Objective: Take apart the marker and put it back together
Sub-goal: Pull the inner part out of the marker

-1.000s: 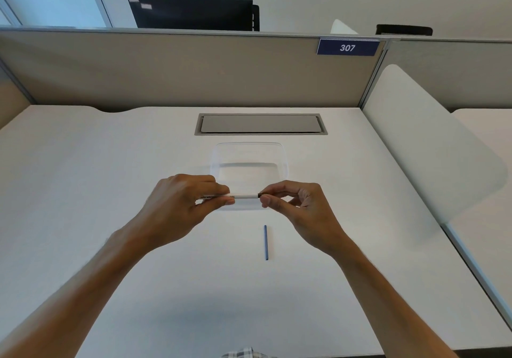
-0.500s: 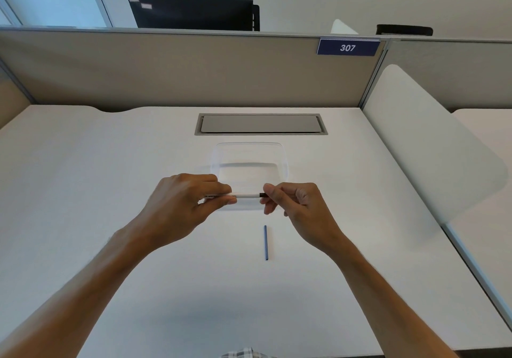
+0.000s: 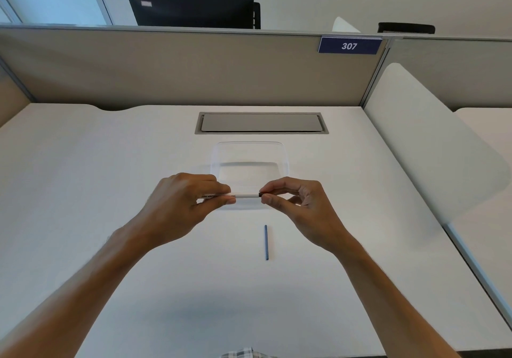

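One marker [image 3: 246, 195], white barrel, held level above the desk [image 3: 110, 191] in front of the one clear plastic container [image 3: 249, 147]. Left hand [image 3: 182, 205] wraps fingers and thumb round the barrel's left part. Right hand [image 3: 299, 205] pinches the dark right end between thumb and forefinger. Two hands, both clamped on the same marker, apart by a short bare stretch of barrel. One thin blue rod [image 3: 266, 242] lies on the desk nearer the person, below the right hand, touching nothing. One grey hatch [image 3: 261, 122] behind the container. One sign reading 307 [image 3: 349, 45] on the partition.
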{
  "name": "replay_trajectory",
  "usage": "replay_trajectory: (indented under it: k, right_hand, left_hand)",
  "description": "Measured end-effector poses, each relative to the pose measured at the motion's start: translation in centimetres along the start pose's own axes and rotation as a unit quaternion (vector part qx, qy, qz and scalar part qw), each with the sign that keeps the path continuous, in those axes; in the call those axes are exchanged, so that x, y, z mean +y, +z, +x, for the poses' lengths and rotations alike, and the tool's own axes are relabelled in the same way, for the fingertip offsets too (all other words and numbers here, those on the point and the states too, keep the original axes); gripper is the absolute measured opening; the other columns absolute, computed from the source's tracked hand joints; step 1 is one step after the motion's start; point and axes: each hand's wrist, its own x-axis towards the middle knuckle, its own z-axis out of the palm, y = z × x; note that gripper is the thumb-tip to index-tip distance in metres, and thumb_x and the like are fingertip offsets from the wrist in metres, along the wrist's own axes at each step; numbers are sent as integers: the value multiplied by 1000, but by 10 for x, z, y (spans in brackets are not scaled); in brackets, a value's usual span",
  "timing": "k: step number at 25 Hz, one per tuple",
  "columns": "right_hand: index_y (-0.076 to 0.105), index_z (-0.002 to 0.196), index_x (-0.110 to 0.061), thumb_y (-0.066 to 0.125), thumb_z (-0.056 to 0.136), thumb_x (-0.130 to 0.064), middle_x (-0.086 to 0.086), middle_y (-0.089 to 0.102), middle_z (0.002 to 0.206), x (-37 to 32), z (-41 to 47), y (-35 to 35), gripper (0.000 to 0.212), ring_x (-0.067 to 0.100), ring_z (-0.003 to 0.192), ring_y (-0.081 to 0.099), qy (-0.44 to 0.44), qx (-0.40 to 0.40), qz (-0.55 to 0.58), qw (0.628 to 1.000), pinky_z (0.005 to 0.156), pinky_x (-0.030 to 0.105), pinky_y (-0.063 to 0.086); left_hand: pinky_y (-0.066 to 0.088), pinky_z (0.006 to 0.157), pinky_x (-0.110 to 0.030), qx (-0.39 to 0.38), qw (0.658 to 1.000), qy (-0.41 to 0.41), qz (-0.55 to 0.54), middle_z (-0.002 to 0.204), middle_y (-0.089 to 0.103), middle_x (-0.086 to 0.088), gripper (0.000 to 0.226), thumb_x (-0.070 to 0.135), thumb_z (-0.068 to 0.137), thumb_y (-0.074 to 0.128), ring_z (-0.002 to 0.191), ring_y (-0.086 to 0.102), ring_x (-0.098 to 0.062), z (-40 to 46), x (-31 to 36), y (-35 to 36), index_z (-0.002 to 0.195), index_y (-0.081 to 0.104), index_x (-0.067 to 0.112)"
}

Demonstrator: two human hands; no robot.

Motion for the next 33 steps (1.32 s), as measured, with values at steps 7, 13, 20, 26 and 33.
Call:
replay_trajectory:
  k: [7, 13, 20, 26, 33]
  right_hand:
    - [75, 78, -14, 60, 90, -50, 0, 75, 74, 4, 1, 5, 40, 9, 72, 68, 36, 15, 16, 999, 64, 18, 46]
    - [77, 81, -11, 62, 97, -28, 1, 76, 71, 9, 0, 5, 27, 7, 69, 68, 33, -8, 38, 999, 64, 8, 44]
    - [78, 90, -19, 75, 87, -19, -2, 78, 84, 4, 0, 0, 4, 10, 84, 73, 22, -6, 42, 999, 74, 23, 54]
    - [77, 90, -22, 68, 88, -38, -5, 78, 87, 2, -2, 2, 19, 9, 90, 72, 38, -20, 7, 999, 78, 31, 52]
    - [76, 80, -13, 58, 98, -34, 1, 76, 73, 2, -1, 6, 33, 6, 72, 68, 26, -34, 13, 999, 66, 7, 42]
  left_hand:
    - [43, 50, -31, 8, 1000, 7, 27, 68, 54, 18, 25, 45, 90, 53, 60, 39, -11, 0, 3, 0, 87, 72, 29]
    - [34, 48, -24, 2, 999, 10, 46, 66, 47, 19, 26, 46, 90, 51, 60, 38, -13, -2, 2, 1, 86, 71, 29]
    - [29, 50, -20, -7, 1000, 3, 17, 63, 43, 29, 23, 44, 90, 54, 60, 43, -1, -2, -1, -1, 87, 71, 30]
    - [33, 50, -23, 4, 1000, 8, 18, 65, 46, 25, 23, 43, 89, 55, 64, 40, -10, -2, 3, -1, 88, 73, 28]
    - [34, 50, -25, 0, 1000, 4, 16, 66, 50, 18, 25, 43, 89, 55, 62, 40, -12, -3, 5, -1, 88, 73, 27]
